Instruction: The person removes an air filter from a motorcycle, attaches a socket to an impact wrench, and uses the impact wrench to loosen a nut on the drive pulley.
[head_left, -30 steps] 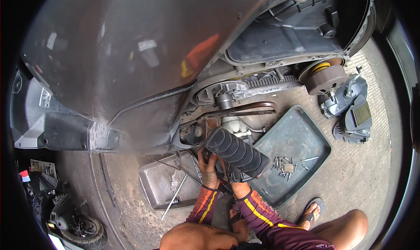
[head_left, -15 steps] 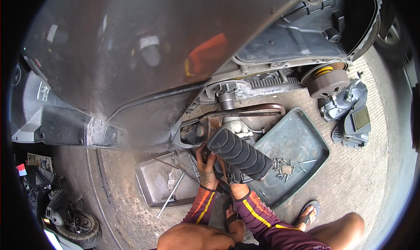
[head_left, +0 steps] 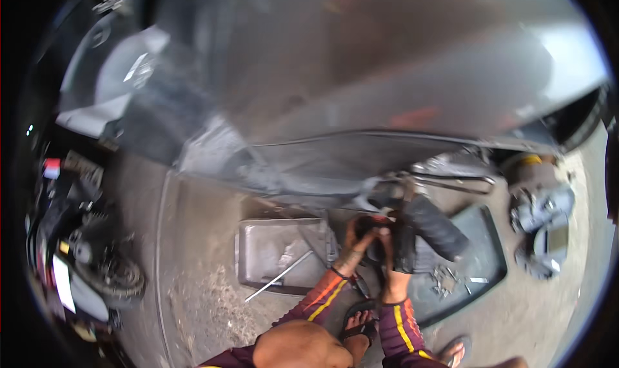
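My left hand (head_left: 353, 242) is closed at the scooter's lower edge, fingers bent round something small and dark that blur hides. Close beside it, my right hand (head_left: 388, 252) reaches up to the same spot, its fingers largely covered by dark parts. A thick black ribbed bar, like a footrest (head_left: 435, 226), juts out to the right just above my right hand. Over both hands hangs the scooter's grey body panel (head_left: 309, 162). A curved metal bar (head_left: 458, 184) runs to the right beneath it.
A grey metal tray (head_left: 258, 239) with a long thin rod (head_left: 277, 276) across it lies at left. On the right, a dark tray (head_left: 493, 258) holds several bolts (head_left: 445, 281). Removed engine covers (head_left: 545, 210) lie farther right. Another motorcycle (head_left: 97, 258) stands far left.
My view has swung to the left, so the scene sits farther right and is blurred. Both hands stay close together beside the ribbed bar.
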`<action>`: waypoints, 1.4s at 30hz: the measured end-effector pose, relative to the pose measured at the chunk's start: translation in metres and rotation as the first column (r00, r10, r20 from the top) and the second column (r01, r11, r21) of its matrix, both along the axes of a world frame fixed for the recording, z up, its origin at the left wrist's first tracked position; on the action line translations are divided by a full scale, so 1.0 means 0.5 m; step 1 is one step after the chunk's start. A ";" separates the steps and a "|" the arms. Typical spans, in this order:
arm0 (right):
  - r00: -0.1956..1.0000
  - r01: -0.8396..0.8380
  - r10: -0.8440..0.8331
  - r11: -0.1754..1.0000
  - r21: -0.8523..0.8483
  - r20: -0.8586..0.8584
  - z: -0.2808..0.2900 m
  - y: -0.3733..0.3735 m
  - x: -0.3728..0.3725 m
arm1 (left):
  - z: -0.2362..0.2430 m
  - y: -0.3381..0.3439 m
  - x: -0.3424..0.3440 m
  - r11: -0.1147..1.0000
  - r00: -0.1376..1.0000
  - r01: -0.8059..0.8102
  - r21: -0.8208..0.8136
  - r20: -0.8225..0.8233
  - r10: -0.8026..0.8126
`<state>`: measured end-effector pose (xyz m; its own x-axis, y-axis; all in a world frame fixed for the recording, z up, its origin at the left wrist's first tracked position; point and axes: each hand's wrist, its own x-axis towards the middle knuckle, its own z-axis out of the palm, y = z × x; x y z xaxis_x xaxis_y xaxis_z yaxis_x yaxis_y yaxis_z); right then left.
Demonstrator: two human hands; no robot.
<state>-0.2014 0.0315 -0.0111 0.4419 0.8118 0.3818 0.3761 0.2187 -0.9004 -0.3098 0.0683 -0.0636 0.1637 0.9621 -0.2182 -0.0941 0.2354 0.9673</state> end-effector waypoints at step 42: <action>0.976 0.044 -0.012 0.988 -0.147 0.217 -0.125 -0.053 -0.008 | -0.010 -0.033 0.051 0.979 0.960 -0.165 -0.119 0.210 0.187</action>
<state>-0.2053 0.0052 -0.0738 0.3860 0.8554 0.3454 0.5686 0.0743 -0.8192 -0.2846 0.0518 -0.0687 0.0484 0.9552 -0.2921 -0.3491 0.2902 0.8910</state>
